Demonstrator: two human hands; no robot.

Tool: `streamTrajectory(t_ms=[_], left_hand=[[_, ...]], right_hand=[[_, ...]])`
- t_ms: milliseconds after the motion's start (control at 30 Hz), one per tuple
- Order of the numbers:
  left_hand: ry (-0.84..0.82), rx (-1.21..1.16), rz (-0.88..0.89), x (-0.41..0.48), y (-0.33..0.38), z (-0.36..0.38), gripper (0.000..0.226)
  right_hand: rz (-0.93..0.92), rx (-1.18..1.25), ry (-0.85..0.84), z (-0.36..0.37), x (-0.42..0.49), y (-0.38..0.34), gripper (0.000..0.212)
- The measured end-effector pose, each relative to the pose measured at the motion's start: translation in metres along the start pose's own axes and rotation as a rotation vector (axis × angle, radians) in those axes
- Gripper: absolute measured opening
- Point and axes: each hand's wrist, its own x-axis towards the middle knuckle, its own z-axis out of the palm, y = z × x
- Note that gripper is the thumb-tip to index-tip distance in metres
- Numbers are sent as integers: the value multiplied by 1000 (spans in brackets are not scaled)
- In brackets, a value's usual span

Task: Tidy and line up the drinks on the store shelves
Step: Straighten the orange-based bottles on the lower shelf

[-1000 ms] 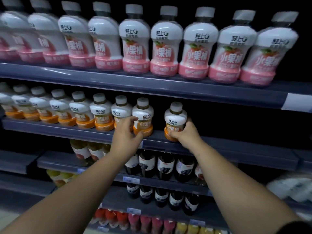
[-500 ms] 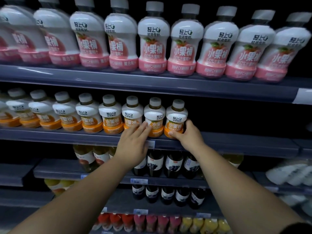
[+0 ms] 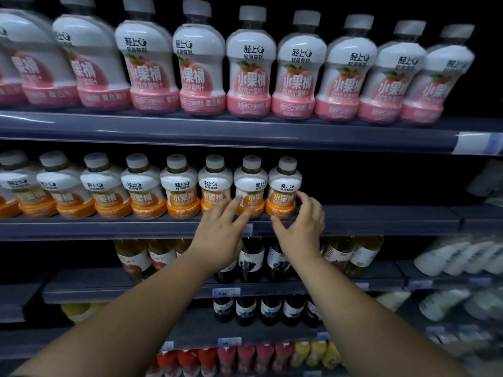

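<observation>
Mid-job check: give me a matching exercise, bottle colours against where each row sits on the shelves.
Things:
1. pink bottles
2. orange bottles
3. dark bottles
4. red bottles

Places:
A. bottom of the view
B. top shelf in view
C. third and fourth shelves down
D. second shelf down

Pairs: 1-B, 2-D, 3-C, 4-A

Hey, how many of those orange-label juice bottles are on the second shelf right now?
8 orange-label bottles, side by side in one front row on the second shelf: leftmost at the frame's edge, rightmost beside the right hand. More may hide behind or off-frame left.
</observation>
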Motion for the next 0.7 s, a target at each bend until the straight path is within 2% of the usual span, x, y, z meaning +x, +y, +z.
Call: streamTrajectory(t_ms=[33, 133, 200, 333, 467, 633, 700], left_hand=[[56, -121, -45, 4, 5, -1, 64], [146, -677, -412, 18, 18, -5, 56], [142, -900, -524, 25, 23, -4, 51], [122, -843, -515, 30, 32, 2, 45], [143, -726, -589, 41, 31, 6, 46], [116, -663, -663, 58, 36, 8, 41], [95, -626, -705, 64, 40, 8, 43]], right_hand=[[-8, 39, 3, 0, -3, -3, 76], [94, 171, -79, -1, 1, -7, 79], [160, 194, -138, -2, 10, -6, 85], [240, 97, -241, 1, 34, -3, 93], [265, 71, -301, -2, 53, 12, 65], [255, 123, -405, -13, 63, 24, 103], [241, 110, -466, -9, 71, 22, 92]])
